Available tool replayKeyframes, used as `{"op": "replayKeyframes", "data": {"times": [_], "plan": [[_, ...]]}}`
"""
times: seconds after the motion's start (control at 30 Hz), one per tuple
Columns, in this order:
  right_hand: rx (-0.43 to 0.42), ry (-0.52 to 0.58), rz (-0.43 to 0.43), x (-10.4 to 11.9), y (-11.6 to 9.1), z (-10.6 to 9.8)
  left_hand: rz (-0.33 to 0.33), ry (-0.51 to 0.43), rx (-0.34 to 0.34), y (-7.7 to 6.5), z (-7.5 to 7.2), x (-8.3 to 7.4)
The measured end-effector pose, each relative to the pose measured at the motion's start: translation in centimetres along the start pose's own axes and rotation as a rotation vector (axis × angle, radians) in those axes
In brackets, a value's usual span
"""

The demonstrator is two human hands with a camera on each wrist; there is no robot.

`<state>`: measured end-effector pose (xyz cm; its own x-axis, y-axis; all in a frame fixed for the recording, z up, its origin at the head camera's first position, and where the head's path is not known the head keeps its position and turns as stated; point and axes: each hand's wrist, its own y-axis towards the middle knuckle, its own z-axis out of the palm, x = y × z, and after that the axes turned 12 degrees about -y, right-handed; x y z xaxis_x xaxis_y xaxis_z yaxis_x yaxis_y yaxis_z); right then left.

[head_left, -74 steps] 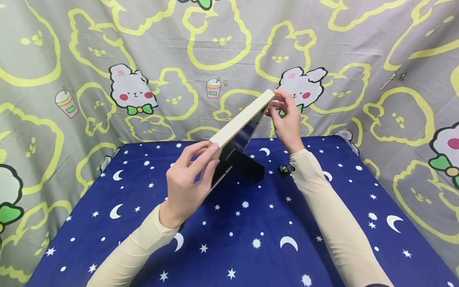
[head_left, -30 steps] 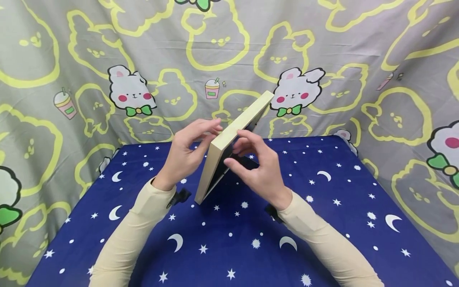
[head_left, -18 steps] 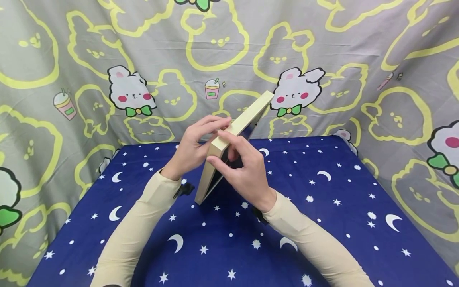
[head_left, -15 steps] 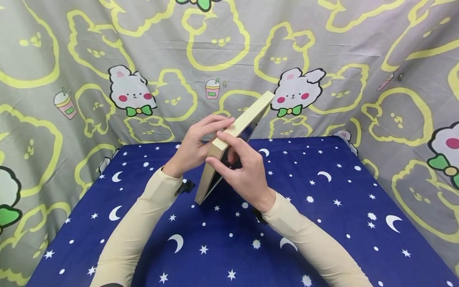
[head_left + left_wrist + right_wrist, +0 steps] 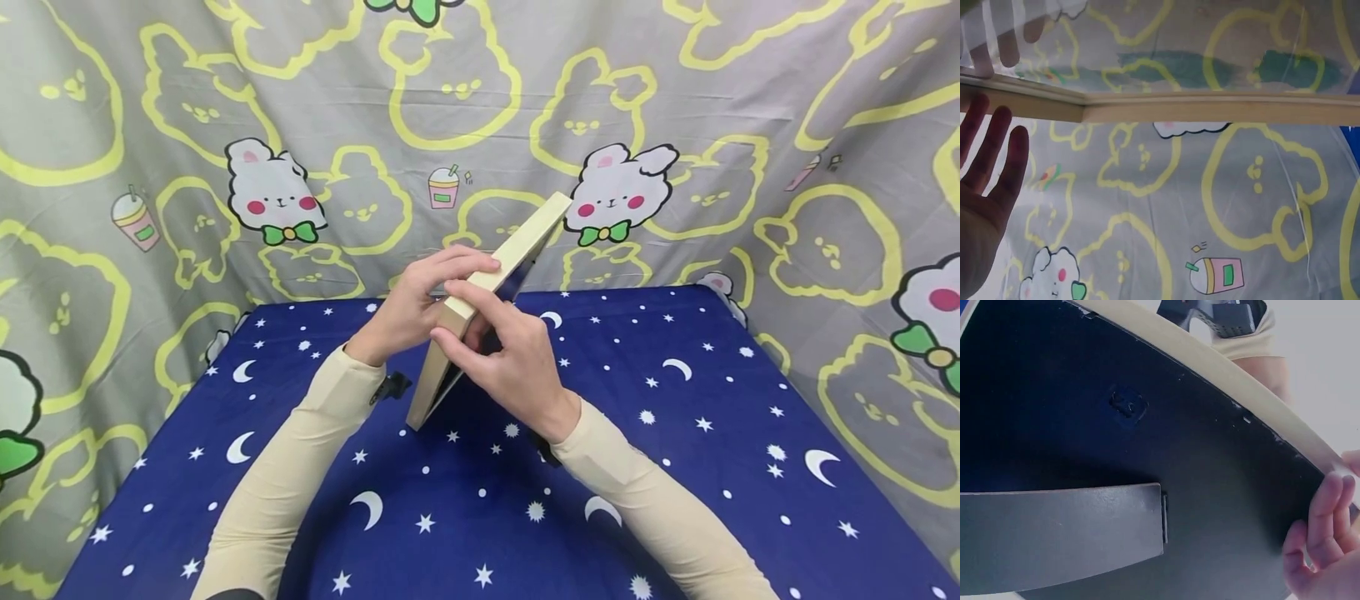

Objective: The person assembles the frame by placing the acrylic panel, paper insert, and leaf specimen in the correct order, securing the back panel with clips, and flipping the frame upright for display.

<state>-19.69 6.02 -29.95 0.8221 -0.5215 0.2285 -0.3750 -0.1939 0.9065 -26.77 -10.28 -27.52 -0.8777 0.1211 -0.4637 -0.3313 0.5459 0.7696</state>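
A picture frame (image 5: 517,250) with a pale wooden edge stands tilted on the table, its near corner toward me. In the right wrist view its dark backing board (image 5: 1229,506) shows, with a black easel leg (image 5: 1066,537) folded out. My left hand (image 5: 420,296) lies at the front side, a fingertip on the top edge. In the left wrist view several of its fingers (image 5: 1007,165) are straight, before the clear pane (image 5: 1166,47). My right hand (image 5: 517,354) grips the near top corner, thumb on the side edge, forefinger on top and other fingers curled behind.
A dark blue cloth (image 5: 645,533) with white moons and stars covers the table. Behind and at both sides hangs a grey curtain (image 5: 345,75) with yellow outlines and rabbit faces. A small black device (image 5: 392,386) sits at my left wrist.
My right hand has come from the far end of the top edge to the near corner. My left hand has shifted from gripping that corner to the front side. The frame stays standing.
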Motion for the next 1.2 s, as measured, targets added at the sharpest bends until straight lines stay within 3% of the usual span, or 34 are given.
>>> {"op": "replayKeyframes", "data": {"times": [0.17, 0.47, 0.8, 0.97, 1.2], "plan": [[0.000, 0.062, 0.003, -0.3, -0.1, -0.2, 0.014, 0.089, -0.020, 0.1, 0.1, -0.1], [0.044, 0.144, -0.018, -1.6, -0.2, -1.5, 0.119, 0.247, -0.062, 0.6, 0.7, -0.8], [0.136, 0.283, 0.015, -3.9, -0.6, -2.8, 0.146, 0.482, -0.092, 0.8, 1.5, -1.5], [0.146, 0.307, 0.035, -4.4, -0.7, -3.1, 0.149, 0.515, -0.108, 1.1, 2.0, -1.8], [0.155, 0.328, 0.033, -4.9, -1.0, -3.7, 0.097, 0.482, -0.069, 1.2, 2.7, -1.6]]}}
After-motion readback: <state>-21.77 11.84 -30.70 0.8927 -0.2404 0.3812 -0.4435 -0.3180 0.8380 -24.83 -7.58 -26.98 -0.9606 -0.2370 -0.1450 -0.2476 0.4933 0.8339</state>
